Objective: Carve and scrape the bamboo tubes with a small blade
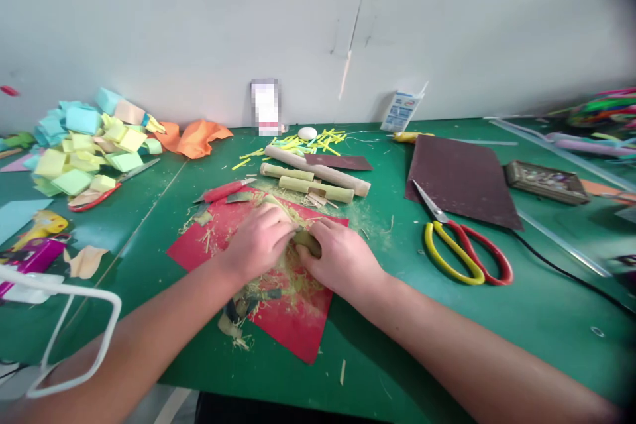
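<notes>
My right hand (342, 258) is closed around a short olive-green bamboo piece (309, 242) above a red sheet (293, 328). My left hand (262, 237) is closed too, its fingertips against the far end of that piece; what lies inside its grip is hidden. Just beyond the left knuckles shows a pale yellow-green strip (281, 205). Fine shavings and fibres (303, 275) cover the sheet around both hands. A red utility knife (226, 191) rests at the sheet's far left edge. Behind my hands lie cut bamboo tubes (318, 189) and a longer pale tube (342, 175).
Red-and-yellow-handled scissors (454, 245) lie right, touching a dark brown sheet (462, 179). Beyond that is a narrow box (546, 182) of small bits. Folded paper pieces (94, 146) pile up left, near orange crumpled paper (196, 139). A white frame (112, 318) overlaps my left forearm.
</notes>
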### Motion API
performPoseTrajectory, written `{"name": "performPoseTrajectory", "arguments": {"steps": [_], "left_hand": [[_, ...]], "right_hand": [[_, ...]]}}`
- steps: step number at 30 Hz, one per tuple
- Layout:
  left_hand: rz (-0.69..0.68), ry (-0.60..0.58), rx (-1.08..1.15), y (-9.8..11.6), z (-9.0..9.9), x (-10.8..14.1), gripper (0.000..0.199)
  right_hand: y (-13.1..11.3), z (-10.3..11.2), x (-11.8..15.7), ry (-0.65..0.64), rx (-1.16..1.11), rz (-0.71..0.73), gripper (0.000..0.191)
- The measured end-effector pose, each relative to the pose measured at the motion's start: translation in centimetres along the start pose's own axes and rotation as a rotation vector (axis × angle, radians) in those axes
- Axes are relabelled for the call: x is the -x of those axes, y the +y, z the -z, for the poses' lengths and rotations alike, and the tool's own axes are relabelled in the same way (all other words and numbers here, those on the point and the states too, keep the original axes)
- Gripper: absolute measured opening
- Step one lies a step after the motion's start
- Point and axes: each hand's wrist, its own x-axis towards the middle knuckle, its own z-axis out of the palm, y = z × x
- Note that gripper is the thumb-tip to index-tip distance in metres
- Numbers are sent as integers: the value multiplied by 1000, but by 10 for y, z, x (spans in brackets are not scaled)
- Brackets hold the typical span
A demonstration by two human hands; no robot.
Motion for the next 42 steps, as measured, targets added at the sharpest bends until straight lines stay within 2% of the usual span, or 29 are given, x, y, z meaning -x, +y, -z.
{"name": "performPoseTrajectory", "arguments": {"steps": [5, 9, 14, 19, 24, 28, 29, 33, 38, 39, 42], "left_hand": [[74, 117, -108, -15, 2, -3, 21], [8, 9, 9, -9, 1, -2, 19], [65, 102, -55, -7, 1, -3, 20], [-2, -23, 42, -1, 0, -4, 19], [88, 99, -24, -8, 1, -5, 21], [-35, -35, 81, 1, -1, -1, 20], [-44, -36, 43, 1, -1, 0, 19], [120, 82, -209, -3, 2, -3, 19], [-25, -24, -79, 3, 1, -3, 21], [-15, -12, -106, 2, 1, -3, 20], [135, 94, -223, -4, 1, -4, 18]], "right_hand": [[-2, 3, -1, -10, 10, -30, 13], [-3, 5, -2, -22, 15, -19, 12], [-2, 4, -2, -4, 15, -29, 15], [-1, 4, -2, -14, -4, -25, 13], [-2, 5, -2, -15, 4, -40, 16], [-1, 5, -2, -23, -4, -33, 13], [-1, 5, -2, -21, -6, -37, 14], [-1, 6, -3, -26, -18, -71, 18], [-1, 6, -4, -35, -30, -68, 19], [-1, 6, -4, -29, -31, -72, 20], [-1, 5, -4, -25, -28, -81, 21]]}}
